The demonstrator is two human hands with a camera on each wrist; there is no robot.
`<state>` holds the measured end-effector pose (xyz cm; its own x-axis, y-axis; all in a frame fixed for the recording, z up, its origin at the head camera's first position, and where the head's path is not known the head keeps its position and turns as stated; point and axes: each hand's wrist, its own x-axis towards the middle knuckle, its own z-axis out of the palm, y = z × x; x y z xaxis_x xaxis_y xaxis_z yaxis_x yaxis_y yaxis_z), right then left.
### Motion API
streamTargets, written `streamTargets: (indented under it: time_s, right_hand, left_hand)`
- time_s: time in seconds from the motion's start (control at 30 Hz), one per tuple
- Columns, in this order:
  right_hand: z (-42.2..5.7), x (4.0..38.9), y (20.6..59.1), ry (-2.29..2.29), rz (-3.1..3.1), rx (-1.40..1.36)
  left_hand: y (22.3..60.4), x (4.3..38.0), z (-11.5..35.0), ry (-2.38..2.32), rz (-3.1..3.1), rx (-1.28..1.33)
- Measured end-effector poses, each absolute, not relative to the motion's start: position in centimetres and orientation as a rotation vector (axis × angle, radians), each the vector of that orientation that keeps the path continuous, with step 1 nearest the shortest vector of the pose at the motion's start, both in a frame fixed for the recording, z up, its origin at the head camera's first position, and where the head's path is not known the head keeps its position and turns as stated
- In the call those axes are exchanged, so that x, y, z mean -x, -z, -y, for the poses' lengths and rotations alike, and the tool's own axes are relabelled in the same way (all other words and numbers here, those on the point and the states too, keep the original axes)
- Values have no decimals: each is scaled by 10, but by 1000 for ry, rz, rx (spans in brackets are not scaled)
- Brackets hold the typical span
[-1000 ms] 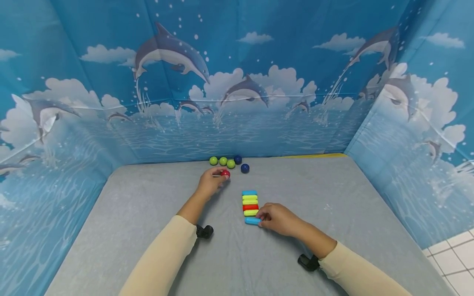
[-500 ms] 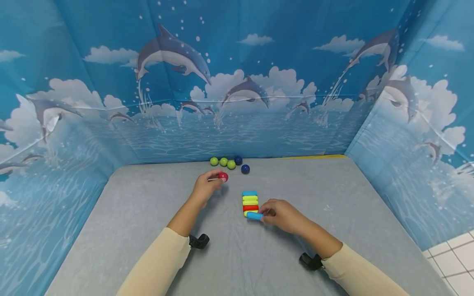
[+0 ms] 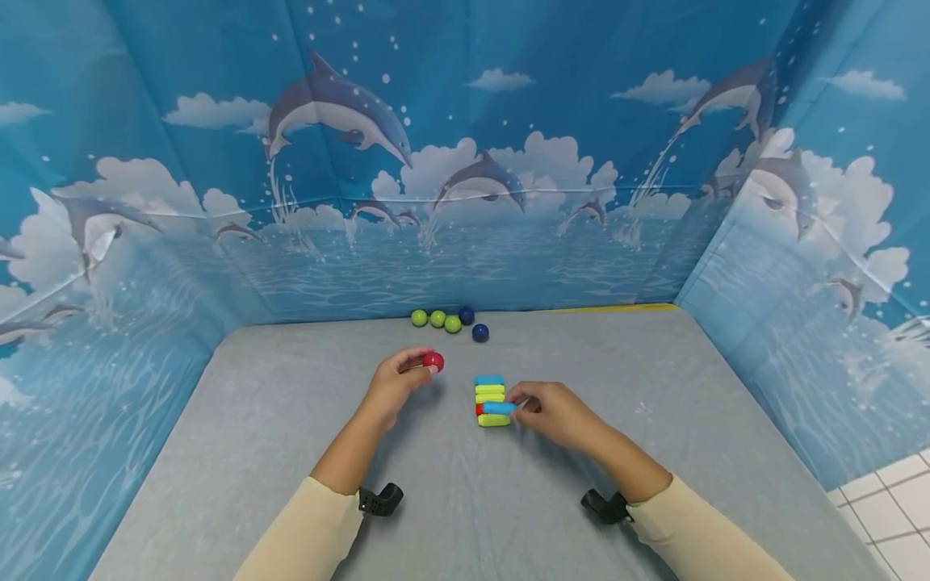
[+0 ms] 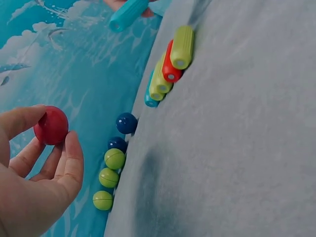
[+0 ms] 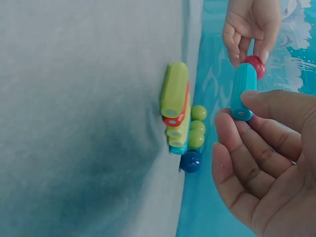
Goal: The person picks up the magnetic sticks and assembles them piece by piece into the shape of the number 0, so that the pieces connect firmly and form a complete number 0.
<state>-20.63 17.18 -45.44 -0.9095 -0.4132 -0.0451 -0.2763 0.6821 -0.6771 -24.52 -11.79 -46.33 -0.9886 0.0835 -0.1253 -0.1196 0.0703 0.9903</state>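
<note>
My left hand (image 3: 392,383) pinches a red ball (image 3: 433,361) between thumb and fingertips, raised over the grey cloth. In the left wrist view the ball (image 4: 51,125) has only its outer side bare. My right hand (image 3: 555,411) grips one end of a light-blue ribbed cylinder (image 5: 243,94) with thumb and fingers. That cylinder hangs above a row of similar ones and partly hides a red cylinder (image 3: 479,409) there. Nearest me in the row lies a yellow-green cylinder (image 3: 494,420); two more yellow-green ones lie beyond the red, and a light-blue cylinder (image 3: 489,380) ends it.
Three lime-green balls (image 3: 437,319) and two dark-blue balls (image 3: 480,332) lie at the back edge of the grey-covered table (image 3: 291,420). A dolphin-print curtain (image 3: 465,242) rises behind and at both sides. Black cameras (image 3: 381,500) sit at both wrists.
My left hand has drawn the red ball back from the other balls, toward me. My right hand has lifted the light-blue cylinder from the near end of the row and carried it forward above the row.
</note>
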Motion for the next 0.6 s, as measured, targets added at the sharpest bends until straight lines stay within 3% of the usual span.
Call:
streamTargets:
  time_s: [0.6]
  right_hand:
    - [-163,208,445,1206,-2690,505]
  left_hand:
    - [460,212,109,-2018,-2156,-67]
